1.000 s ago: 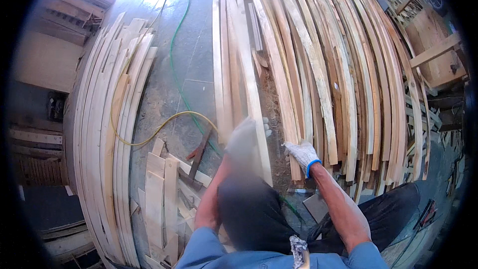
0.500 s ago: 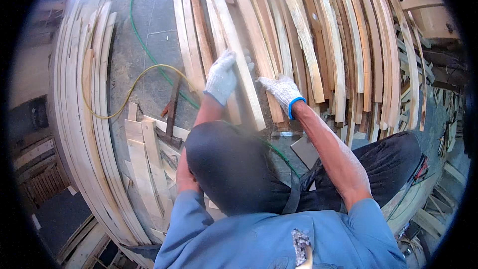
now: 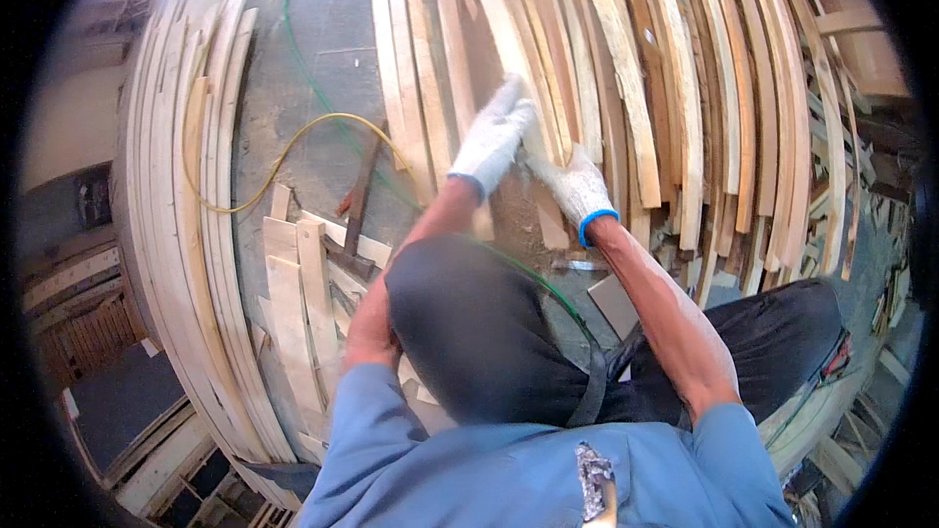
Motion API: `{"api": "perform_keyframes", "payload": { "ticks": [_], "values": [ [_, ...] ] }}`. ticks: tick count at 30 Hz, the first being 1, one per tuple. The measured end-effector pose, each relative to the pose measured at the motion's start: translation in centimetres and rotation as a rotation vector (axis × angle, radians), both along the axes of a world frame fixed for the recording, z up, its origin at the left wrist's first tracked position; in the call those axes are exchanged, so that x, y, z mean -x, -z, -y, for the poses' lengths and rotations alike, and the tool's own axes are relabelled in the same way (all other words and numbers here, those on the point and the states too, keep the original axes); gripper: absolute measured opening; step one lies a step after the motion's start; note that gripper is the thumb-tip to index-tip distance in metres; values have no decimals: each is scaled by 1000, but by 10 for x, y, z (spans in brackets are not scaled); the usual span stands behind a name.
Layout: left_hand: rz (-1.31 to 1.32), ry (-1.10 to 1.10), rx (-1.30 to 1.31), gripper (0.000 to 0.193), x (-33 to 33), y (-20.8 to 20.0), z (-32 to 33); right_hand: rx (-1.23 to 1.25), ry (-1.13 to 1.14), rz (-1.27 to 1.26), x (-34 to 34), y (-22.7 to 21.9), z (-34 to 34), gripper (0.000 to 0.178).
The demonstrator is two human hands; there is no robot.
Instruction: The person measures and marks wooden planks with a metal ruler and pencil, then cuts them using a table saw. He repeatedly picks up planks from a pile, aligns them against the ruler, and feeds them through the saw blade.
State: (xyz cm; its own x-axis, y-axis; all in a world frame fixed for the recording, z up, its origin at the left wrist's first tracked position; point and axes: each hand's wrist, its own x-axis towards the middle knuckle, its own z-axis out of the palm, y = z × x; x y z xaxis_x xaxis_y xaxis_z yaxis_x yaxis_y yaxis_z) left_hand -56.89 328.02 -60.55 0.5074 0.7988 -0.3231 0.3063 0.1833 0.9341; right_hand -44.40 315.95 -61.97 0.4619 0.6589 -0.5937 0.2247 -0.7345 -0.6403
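1. Left hand [image 3: 497,137] and right hand [image 3: 575,186]: white knit gloves [image 3: 489,149] with blue-edged cuffs [image 3: 599,226].
2. Short-sleeved blue shirt [image 3: 460,474] at the near edge, softly creased.
3. Dark, charcoal-looking trousers [image 3: 469,323], just beyond the shirt.

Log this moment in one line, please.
left hand: gloved, at pale plank, grip unclear | right hand: gloved, near plank ends | nearby: green hose, yellow hose, plank stack

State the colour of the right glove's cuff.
Bright blue, on the cuff of the right glove; shows best in the head view.
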Motion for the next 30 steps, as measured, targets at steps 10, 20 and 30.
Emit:
{"api": "perform_keyframes", "payload": {
  "ticks": [10, 20, 30],
  "values": [
    [-764, -175, -422, 51, 66, 105, 17, -85, 78, -306, -3, -46, -3, 81],
    [-1156, -225, -381, 24, 72, 94, -7, -29, 10, -105, -29, -15, 9, 72],
    [-1147, -158, -433, 32, 81, 106, -6, -84, 95, -256, -27, -11, 10, 70]
  ]
}}
